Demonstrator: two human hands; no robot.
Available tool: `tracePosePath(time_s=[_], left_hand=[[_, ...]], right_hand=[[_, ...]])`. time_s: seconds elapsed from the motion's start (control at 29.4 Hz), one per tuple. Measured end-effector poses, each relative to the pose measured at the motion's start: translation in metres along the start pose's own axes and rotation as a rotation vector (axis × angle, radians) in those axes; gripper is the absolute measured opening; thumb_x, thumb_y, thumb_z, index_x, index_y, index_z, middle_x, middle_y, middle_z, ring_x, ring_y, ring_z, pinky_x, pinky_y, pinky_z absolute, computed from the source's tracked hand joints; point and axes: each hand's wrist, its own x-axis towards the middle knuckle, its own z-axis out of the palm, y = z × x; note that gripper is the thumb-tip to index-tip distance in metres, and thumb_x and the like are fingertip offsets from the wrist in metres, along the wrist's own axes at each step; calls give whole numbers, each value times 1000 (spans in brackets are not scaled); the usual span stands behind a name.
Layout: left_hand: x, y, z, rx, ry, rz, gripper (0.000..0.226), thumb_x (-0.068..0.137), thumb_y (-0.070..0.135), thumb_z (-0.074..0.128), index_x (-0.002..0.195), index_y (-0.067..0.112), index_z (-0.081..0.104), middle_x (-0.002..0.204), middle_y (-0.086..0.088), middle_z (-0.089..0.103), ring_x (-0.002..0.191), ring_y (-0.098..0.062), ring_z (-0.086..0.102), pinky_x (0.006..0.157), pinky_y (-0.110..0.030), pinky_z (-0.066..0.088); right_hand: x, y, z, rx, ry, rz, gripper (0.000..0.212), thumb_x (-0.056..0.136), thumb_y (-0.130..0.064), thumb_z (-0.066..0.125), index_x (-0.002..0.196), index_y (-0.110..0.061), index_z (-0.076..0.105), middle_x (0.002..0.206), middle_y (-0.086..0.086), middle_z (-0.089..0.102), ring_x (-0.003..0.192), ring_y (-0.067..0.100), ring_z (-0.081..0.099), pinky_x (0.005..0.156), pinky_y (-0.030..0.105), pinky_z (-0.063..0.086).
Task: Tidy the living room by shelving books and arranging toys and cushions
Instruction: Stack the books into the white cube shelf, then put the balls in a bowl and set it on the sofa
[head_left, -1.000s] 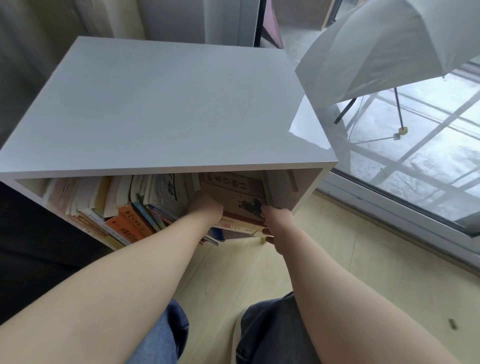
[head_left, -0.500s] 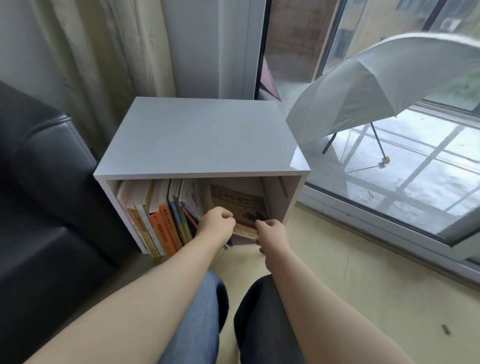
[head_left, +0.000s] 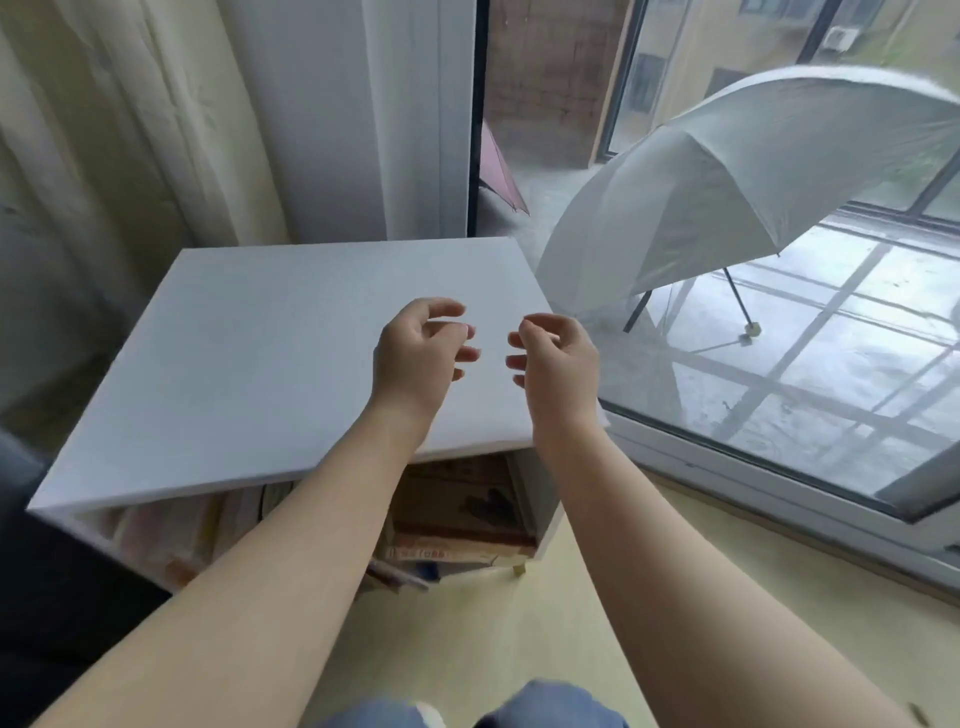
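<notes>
The left hand (head_left: 415, 353) and right hand (head_left: 558, 364) hover over the top of the white shelf unit (head_left: 260, 364), each grip loosely curled and empty; the books (head_left: 171, 530) sit in the opening below, nearer the person, with the brown book (head_left: 457, 512) between the forearms, about equally near either hand

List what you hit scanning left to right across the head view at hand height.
curtain → white shelf unit → left hand → right hand → white umbrella. Both hands hover over the shelf unit's top, holding nothing.
</notes>
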Motion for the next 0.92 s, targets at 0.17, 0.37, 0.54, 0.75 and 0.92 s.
tracePosePath(time_s=[0.17,0.37,0.54,0.75,0.92], left_hand=[[58,-44,27,-3,68,-32,21,88,13,56,90,34,59,91,7,68,77,-7,67,69,-27,54],[83,-37,23,-112,-88,-480,16,84,18,62,95,29,65,90,4,69,86,-14,68,73,-26,55],[85,19,9,-268,-93,-887,20,95,14,50,115,15,53,102,-2,61,88,-16,62,72,-27,50],[65,129,5,-38,-291,-973,17,98,18,45,112,17,55,100,-1,60,93,-18,60,78,-31,49],[53,217,36,-65,-468,-865,15,97,16,47,107,18,58,95,-2,63,86,-16,61,81,-32,49]], right_hand=[[79,23,33,-113,63,-56,10,90,-19,53,86,-28,55,86,-8,66,78,10,63,76,25,47],[84,22,46,-349,-28,64,17,88,-12,54,102,-20,61,81,-18,58,76,-2,55,65,0,36],[75,-24,40,-280,-51,519,19,88,-14,48,103,-23,55,96,-4,61,94,20,62,74,26,44],[35,-127,-11,-87,86,821,14,90,-6,42,93,-14,52,85,3,58,67,16,54,62,25,43],[30,-209,-76,16,211,852,13,92,-10,43,85,-15,53,79,1,56,64,15,51,57,24,42]])
